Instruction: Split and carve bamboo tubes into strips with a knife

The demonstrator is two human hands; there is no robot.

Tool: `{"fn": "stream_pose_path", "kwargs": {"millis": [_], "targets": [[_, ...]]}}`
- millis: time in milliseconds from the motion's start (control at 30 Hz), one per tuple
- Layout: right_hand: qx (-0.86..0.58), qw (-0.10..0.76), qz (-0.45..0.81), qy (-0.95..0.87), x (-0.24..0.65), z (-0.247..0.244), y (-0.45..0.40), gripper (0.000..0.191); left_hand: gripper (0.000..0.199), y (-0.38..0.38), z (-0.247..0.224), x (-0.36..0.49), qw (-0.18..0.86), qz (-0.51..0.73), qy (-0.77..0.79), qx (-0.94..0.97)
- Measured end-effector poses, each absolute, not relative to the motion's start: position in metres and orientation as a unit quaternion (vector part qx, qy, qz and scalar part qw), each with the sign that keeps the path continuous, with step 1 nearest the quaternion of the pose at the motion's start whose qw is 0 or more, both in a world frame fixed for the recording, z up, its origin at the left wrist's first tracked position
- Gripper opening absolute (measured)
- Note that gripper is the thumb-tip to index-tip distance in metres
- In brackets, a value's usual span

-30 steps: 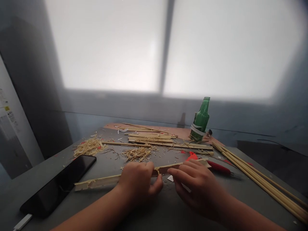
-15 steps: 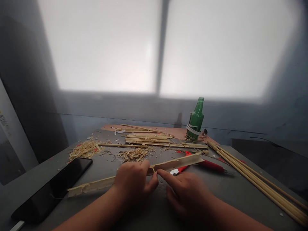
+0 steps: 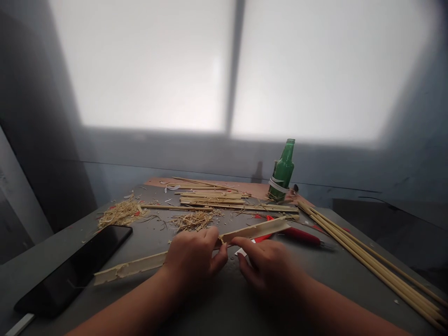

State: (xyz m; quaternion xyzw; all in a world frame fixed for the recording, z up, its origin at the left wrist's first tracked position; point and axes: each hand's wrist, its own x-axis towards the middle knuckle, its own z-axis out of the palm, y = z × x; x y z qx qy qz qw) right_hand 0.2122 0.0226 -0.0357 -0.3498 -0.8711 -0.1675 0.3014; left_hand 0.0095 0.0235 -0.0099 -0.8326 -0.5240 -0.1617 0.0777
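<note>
A long, pale split cane strip (image 3: 257,229) runs slanting across the middle of the table, its hollow side showing. My left hand (image 3: 192,254) is wrapped round its middle, thumb and finger near a rough, torn spot. Close to that spot, on the right, is my right hand (image 3: 269,266), its index finger pointing at the strip and its thumb apart from it; nothing shows between them. Just behind the right hand lies a red-handled tool (image 3: 262,238) with a pale end, partly covered by the fingers. A second red-handled tool (image 3: 303,235) lies to the right.
A black phone (image 3: 73,273) lies at the left. Behind are piles of shavings (image 3: 121,213) and several short sticks (image 3: 213,199). A green bottle (image 3: 282,172) with a white band stands at the back. Long canes (image 3: 371,256) lie along the right edge.
My right index finger has shifted slightly up and right, off the torn spot. The whole view has moved a little; my left hand keeps its hold on the strip.
</note>
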Motion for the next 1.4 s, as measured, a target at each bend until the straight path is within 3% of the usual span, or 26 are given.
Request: {"fn": "stream_pose_path", "kwargs": {"millis": [400,900,1400], "targets": [[-0.374,0.3,-0.185,-0.858,0.2206,-0.0325,0.0295,0.028,0.03,0.026,-0.012,0.0108,0.121,-0.149,-0.517,-0.834],[-0.291,0.311,-0.153,-0.892,0.2172,-0.0359,0.0272,0.039,0.032,0.0259,-0.0152,0.0161,0.147,-0.144,-0.491,-0.847],[-0.389,0.297,-0.195,-0.85,0.2196,-0.0348,0.0291,0.04,0.031,0.0254,-0.0126,0.0171,0.116,-0.122,-0.504,-0.847]]}}
